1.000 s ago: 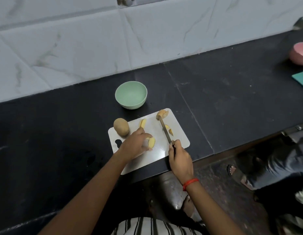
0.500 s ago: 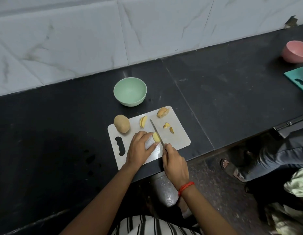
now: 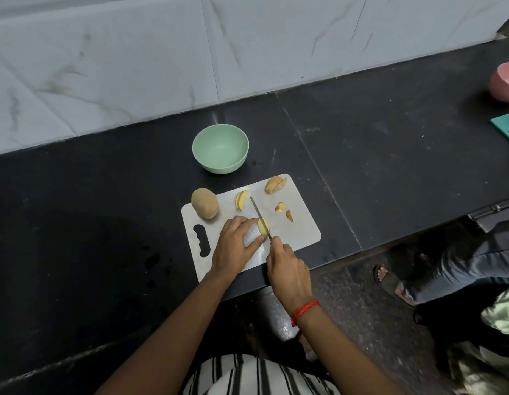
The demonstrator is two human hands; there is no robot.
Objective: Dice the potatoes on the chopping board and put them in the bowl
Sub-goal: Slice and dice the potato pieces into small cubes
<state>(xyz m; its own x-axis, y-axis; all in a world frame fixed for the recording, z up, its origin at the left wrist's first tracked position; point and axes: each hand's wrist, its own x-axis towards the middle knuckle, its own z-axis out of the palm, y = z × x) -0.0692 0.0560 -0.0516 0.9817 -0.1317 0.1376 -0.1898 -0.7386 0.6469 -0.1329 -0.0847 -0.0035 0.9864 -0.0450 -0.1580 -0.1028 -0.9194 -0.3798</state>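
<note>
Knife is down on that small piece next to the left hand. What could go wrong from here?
The left hand holds the small potato piece right beside the knife in the right hand; a slip could nick its fingertips. The whole potato sits at the far left corner of the chopping board and might roll off onto the counter.

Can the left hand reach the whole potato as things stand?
Probably yes. The whole potato sits just beyond the left hand on the chopping board, nothing between them; the knife is on the other side. The left hand must first let go of the potato piece it holds.
</note>
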